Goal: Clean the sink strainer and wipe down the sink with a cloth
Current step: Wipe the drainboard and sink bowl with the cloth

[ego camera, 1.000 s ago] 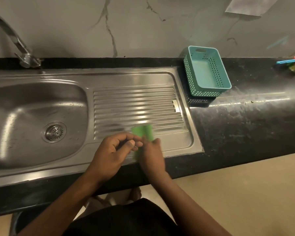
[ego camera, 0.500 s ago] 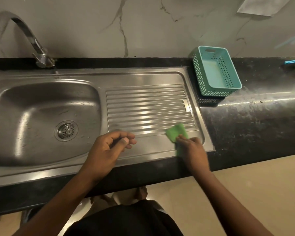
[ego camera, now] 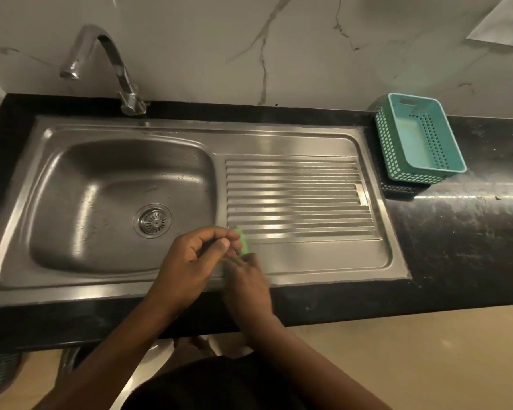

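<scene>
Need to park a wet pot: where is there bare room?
Free: the ribbed drainboard between basin and teal basket, and the black counter in front of that basket. Crowded: the drainboard's near-left corner, where left hand, right hand and green cloth meet.

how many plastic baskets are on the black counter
2. A teal perforated plastic basket sits on the counter right of the stainless steel sink; a black perforated basket lies directly under it, mostly hidden. More could be nested unseen.

Basket (ego camera: pixel 395 149) right of sink (ego camera: pixel 190 129), tap (ego camera: pixel 113 51) behind.
</scene>
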`<action>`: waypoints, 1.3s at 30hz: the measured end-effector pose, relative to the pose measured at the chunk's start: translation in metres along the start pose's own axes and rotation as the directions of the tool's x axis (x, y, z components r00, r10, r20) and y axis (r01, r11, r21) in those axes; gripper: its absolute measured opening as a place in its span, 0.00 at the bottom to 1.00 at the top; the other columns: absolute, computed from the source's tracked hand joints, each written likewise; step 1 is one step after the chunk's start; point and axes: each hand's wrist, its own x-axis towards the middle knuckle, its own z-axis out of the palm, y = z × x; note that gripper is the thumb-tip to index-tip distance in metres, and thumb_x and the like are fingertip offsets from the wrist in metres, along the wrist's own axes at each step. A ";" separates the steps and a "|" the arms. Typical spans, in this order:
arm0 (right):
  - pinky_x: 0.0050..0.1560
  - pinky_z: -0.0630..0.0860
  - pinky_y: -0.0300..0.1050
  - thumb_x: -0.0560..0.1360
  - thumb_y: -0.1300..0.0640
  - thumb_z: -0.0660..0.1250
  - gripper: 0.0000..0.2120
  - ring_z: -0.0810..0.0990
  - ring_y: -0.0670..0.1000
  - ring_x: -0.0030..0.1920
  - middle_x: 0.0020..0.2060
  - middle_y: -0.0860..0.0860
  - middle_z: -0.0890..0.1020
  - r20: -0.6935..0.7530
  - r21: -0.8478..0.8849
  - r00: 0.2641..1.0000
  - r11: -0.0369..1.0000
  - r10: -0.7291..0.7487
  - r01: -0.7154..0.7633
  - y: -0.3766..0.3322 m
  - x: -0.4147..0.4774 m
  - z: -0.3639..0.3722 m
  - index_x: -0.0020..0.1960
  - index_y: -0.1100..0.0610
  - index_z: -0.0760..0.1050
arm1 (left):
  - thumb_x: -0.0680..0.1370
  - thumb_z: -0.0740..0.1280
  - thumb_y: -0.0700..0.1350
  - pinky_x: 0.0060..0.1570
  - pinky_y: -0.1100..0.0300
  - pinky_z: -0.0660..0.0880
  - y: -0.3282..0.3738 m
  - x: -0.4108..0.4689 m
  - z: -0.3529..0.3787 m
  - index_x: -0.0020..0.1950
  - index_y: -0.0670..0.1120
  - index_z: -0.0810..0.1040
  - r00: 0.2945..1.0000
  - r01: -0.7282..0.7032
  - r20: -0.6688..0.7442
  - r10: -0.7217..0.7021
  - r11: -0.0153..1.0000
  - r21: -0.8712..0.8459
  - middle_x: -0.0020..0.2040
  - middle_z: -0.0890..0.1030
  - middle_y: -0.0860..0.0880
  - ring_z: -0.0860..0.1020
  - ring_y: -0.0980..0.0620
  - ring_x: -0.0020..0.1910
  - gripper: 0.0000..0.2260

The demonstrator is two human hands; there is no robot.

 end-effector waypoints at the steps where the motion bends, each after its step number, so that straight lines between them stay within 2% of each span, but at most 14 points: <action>1: 0.56 0.82 0.51 0.79 0.61 0.66 0.16 0.74 0.54 0.65 0.66 0.48 0.81 0.045 0.004 0.998 0.999 -0.047 0.047 -0.015 0.003 0.009 0.65 0.52 0.78 | 0.84 0.65 0.39 0.52 0.61 0.83 0.000 0.000 -0.007 0.57 0.53 0.86 1.000 0.000 -0.017 0.000 1.000 0.014 0.52 0.90 0.51 0.88 0.53 0.52 0.13; 5: 0.54 0.80 0.52 0.80 0.61 0.64 0.13 0.74 0.56 0.62 0.60 0.52 0.83 0.197 -0.018 0.962 0.980 -0.190 0.197 -0.033 0.016 0.017 0.63 0.54 0.80 | 0.84 0.64 0.38 0.52 0.60 0.84 -0.001 -0.001 -0.030 0.58 0.51 0.86 0.995 -0.003 -0.097 0.006 0.999 0.038 0.52 0.90 0.52 0.88 0.54 0.52 0.13; 10: 0.59 0.79 0.49 0.82 0.54 0.68 0.16 0.75 0.52 0.66 0.69 0.46 0.81 0.344 0.058 0.859 0.922 -0.379 0.384 0.018 0.020 -0.026 0.69 0.49 0.79 | 0.84 0.64 0.36 0.51 0.60 0.83 -0.002 -0.003 -0.048 0.58 0.47 0.86 0.986 0.000 -0.164 0.004 1.000 0.028 0.51 0.90 0.51 0.88 0.51 0.50 0.12; 13: 0.61 0.78 0.47 0.79 0.53 0.72 0.18 0.77 0.49 0.66 0.67 0.43 0.81 0.351 -0.016 0.875 0.933 -0.332 0.360 0.075 0.014 -0.070 0.68 0.47 0.81 | 0.84 0.64 0.36 0.51 0.57 0.81 -0.003 -0.007 -0.058 0.58 0.47 0.86 0.980 -0.003 -0.200 0.007 1.000 0.017 0.50 0.90 0.50 0.88 0.50 0.50 0.11; 19: 0.59 0.81 0.47 0.73 0.68 0.76 0.22 0.78 0.50 0.63 0.63 0.41 0.82 0.265 -0.083 0.946 0.973 -0.185 0.214 0.134 -0.003 -0.107 0.63 0.50 0.84 | 0.84 0.64 0.38 0.52 0.55 0.82 -0.010 -0.022 -0.077 0.58 0.48 0.86 0.961 0.001 -0.278 0.001 1.000 0.006 0.51 0.90 0.51 0.88 0.50 0.50 0.11; 21: 0.59 0.78 0.39 0.74 0.67 0.76 0.19 0.80 0.51 0.62 0.62 0.44 0.84 0.234 -0.053 0.955 0.978 -0.184 0.201 0.124 -0.002 -0.091 0.61 0.51 0.85 | 0.84 0.64 0.37 0.52 0.54 0.81 -0.014 -0.030 -0.084 0.57 0.49 0.86 0.949 0.013 -0.316 -0.014 1.000 -0.006 0.51 0.90 0.50 0.88 0.49 0.50 0.12; 24: 0.60 0.72 0.26 0.78 0.65 0.74 0.16 0.79 0.44 0.63 0.62 0.38 0.80 0.257 0.046 0.932 0.966 -0.256 0.253 0.090 0.004 -0.061 0.62 0.51 0.85 | 0.84 0.64 0.37 0.53 0.54 0.81 -0.021 -0.044 -0.096 0.57 0.48 0.86 0.932 0.027 -0.362 -0.030 1.000 -0.013 0.51 0.90 0.50 0.88 0.49 0.50 0.12; 26: 0.63 0.71 0.25 0.78 0.67 0.72 0.16 0.75 0.38 0.61 0.60 0.36 0.78 0.262 0.144 0.915 0.950 -0.308 0.279 0.059 0.014 -0.038 0.60 0.52 0.86 | 0.84 0.64 0.37 0.53 0.55 0.82 -0.025 -0.053 -0.103 0.58 0.47 0.86 0.920 0.031 -0.390 -0.036 0.999 -0.019 0.51 0.90 0.49 0.88 0.49 0.50 0.11; 28: 0.63 0.67 0.22 0.78 0.67 0.70 0.15 0.74 0.37 0.62 0.61 0.37 0.80 0.309 0.202 0.888 0.936 -0.341 0.289 0.022 0.025 -0.016 0.60 0.52 0.86 | 0.84 0.64 0.37 0.54 0.54 0.82 -0.028 -0.061 -0.110 0.57 0.46 0.86 0.908 0.036 -0.416 -0.045 0.999 -0.028 0.51 0.90 0.48 0.88 0.48 0.50 0.11; 30: 0.65 0.67 0.26 0.80 0.61 0.68 0.14 0.76 0.42 0.64 0.64 0.41 0.82 0.390 0.215 0.851 0.934 -0.351 0.286 -0.016 0.035 0.004 0.62 0.50 0.85 | 0.84 0.64 0.36 0.55 0.53 0.83 -0.030 -0.070 -0.117 0.57 0.46 0.86 0.895 0.044 -0.442 -0.057 0.998 -0.039 0.51 0.90 0.48 0.88 0.48 0.50 0.11; 32: 0.65 0.74 0.38 0.79 0.51 0.67 0.13 0.78 0.46 0.63 0.63 0.44 0.84 0.439 0.208 0.829 0.937 -0.347 0.282 -0.048 0.045 0.019 0.62 0.47 0.83 | 0.84 0.64 0.36 0.55 0.54 0.83 -0.032 -0.076 -0.124 0.57 0.47 0.86 0.884 0.055 -0.462 -0.066 0.998 -0.039 0.50 0.90 0.49 0.88 0.49 0.51 0.12; 35: 0.49 0.81 0.48 0.78 0.39 0.66 0.13 0.81 0.49 0.49 0.49 0.47 0.83 0.461 0.161 0.832 0.951 -0.310 0.266 -0.090 0.052 0.038 0.52 0.48 0.80 | 0.85 0.64 0.37 0.55 0.52 0.84 -0.032 -0.080 -0.132 0.57 0.49 0.86 0.876 0.062 -0.478 -0.068 0.998 -0.030 0.51 0.90 0.50 0.87 0.50 0.51 0.12; 37: 0.43 0.77 0.48 0.79 0.42 0.67 0.10 0.79 0.51 0.48 0.46 0.48 0.80 0.420 0.121 0.863 0.960 -0.280 0.253 -0.110 0.052 0.050 0.48 0.48 0.76 | 0.84 0.64 0.38 0.55 0.49 0.83 -0.030 -0.080 -0.138 0.56 0.50 0.86 0.880 0.056 -0.472 -0.058 0.998 -0.018 0.51 0.90 0.50 0.87 0.50 0.51 0.12; 39: 0.44 0.75 0.48 0.80 0.48 0.68 0.06 0.77 0.53 0.52 0.50 0.50 0.81 0.390 0.105 0.880 0.962 -0.272 0.251 -0.118 0.052 0.057 0.53 0.49 0.76 | 0.84 0.64 0.38 0.56 0.47 0.83 -0.027 -0.078 -0.143 0.56 0.50 0.86 0.884 0.041 -0.466 -0.044 0.999 -0.017 0.51 0.90 0.49 0.88 0.49 0.51 0.12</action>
